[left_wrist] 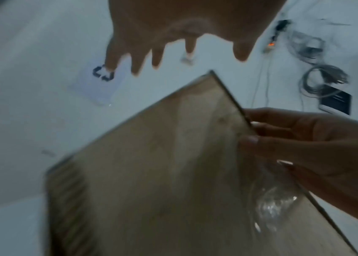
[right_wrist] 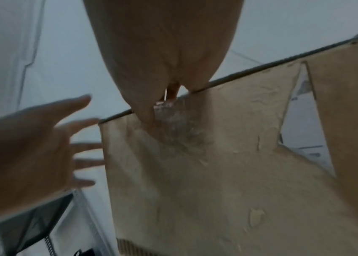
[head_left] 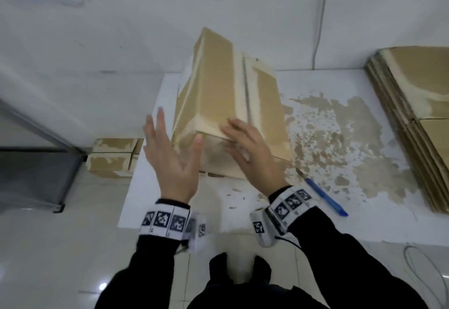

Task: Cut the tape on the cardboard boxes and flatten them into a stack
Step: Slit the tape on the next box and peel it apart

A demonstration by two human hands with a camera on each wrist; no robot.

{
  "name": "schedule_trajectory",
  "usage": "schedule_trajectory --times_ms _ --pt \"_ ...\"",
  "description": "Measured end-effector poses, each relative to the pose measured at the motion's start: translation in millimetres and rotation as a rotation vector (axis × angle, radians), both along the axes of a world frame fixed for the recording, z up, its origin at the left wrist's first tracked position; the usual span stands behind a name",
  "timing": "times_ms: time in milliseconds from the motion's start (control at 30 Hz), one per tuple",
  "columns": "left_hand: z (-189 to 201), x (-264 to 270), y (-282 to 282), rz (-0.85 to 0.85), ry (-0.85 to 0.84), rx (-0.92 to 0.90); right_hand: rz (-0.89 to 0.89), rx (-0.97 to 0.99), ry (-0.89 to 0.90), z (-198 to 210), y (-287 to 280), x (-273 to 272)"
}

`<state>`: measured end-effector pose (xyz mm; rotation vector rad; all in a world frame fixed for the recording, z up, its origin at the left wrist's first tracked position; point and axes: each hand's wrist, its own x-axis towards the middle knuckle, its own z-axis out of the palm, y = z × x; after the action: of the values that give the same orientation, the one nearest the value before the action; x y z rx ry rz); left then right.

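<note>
A brown cardboard box [head_left: 218, 85] stands tilted on the white table [head_left: 340, 226], a slit running along its top seam. My right hand [head_left: 239, 141] lies over the near top edge. In the right wrist view its thumb presses the flap [right_wrist: 206, 173] and its fingers hook behind the edge, beside crumpled clear tape [right_wrist: 173, 124]. My left hand [head_left: 170, 148] is spread just left of the box; whether it touches the box is unclear. A blue cutter [head_left: 323, 197] lies on the table to the right of my right wrist.
Several flattened cardboard boxes [head_left: 418, 114] are stacked at the table's right end. Torn brown paper scraps [head_left: 340, 138] stick to the tabletop. More taped boxes [head_left: 111, 158] sit on the floor at the left, next to a grey metal frame [head_left: 36, 175]. Cables [left_wrist: 318, 79] lie on the floor.
</note>
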<state>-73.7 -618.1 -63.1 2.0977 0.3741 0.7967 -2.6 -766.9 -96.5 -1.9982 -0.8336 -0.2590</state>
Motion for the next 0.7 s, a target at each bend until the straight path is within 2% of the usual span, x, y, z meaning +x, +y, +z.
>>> schedule_trajectory --times_ms 67,133,200,300,367,400,433,500,533,600,667,700 --pt "7 11 8 -0.088 0.121 0.094 0.118 -0.065 -0.049 -6 14 -4" --pt "-1 23 21 -0.066 0.208 0.045 0.147 -0.123 -0.051 -8 13 -7" --pt "-19 25 34 -0.01 0.281 0.052 0.003 -0.109 0.022 -15 -10 -7" --pt "-51 11 37 -0.01 0.348 0.052 -0.437 -0.1 0.174 -50 -77 -9" --pt "-63 5 31 -0.041 0.321 0.037 -0.712 -0.317 0.367 -82 -125 -14" --pt "-65 5 29 -0.045 0.32 0.046 -0.782 -0.488 0.507 -95 -143 -18" --pt "-65 6 27 -0.044 0.326 0.064 -0.796 -0.649 0.615 -106 -155 -23" --pt "-62 9 29 -0.037 0.344 0.16 -0.73 -0.804 0.658 -120 -166 -28" --pt "-61 10 33 -0.046 0.352 0.232 -0.711 -0.769 0.657 -119 -166 -27" --pt "-57 10 44 -0.117 0.369 0.344 -0.71 -0.513 0.698 -101 -156 -18" --pt "-48 14 62 -0.217 0.386 0.393 -0.682 -0.296 0.64 -64 -134 -4" --pt "-42 19 73 -0.258 0.393 0.42 -0.636 -0.271 0.567 -38 -117 3"
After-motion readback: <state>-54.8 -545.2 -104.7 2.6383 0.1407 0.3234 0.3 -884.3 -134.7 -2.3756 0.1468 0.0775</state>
